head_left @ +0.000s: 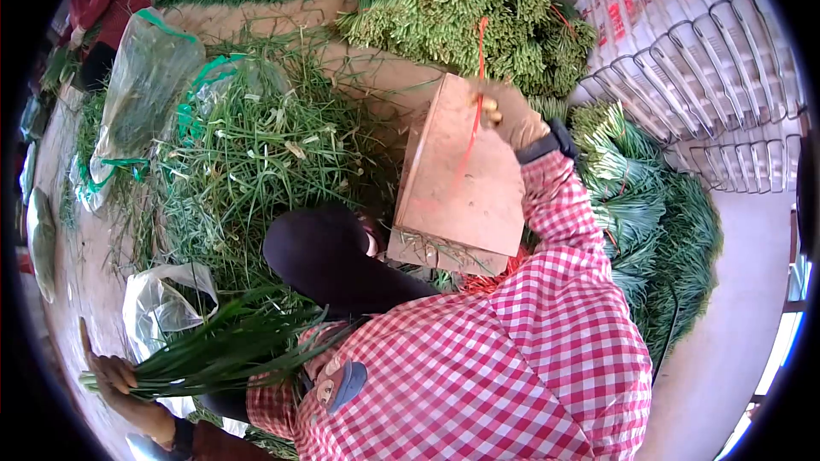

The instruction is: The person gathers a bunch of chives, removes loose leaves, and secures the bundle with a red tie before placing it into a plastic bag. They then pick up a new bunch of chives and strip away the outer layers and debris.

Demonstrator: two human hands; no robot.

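Note:
At the lower left, my left hand (124,394) is closed round one end of a bunch of long green chives (231,346), with one finger sticking out. The leaves stretch right across my lap. My right hand (511,119), partly blurred and with a dark band at the wrist, is over the far right part of a wooden box (465,183). A thin red tie (481,55) runs by its fingers, which look closed on it. One end of the tie rises above the hand, and the other hangs blurred over the box top.
Loose leaves and trimmings (265,149) heap left of the box, beside clear plastic bags (145,77). Tied green bundles (470,21) lie behind the box, more bundles (641,213) to its right. White crates (692,60) stack at upper right. Another person (107,0) is at upper left.

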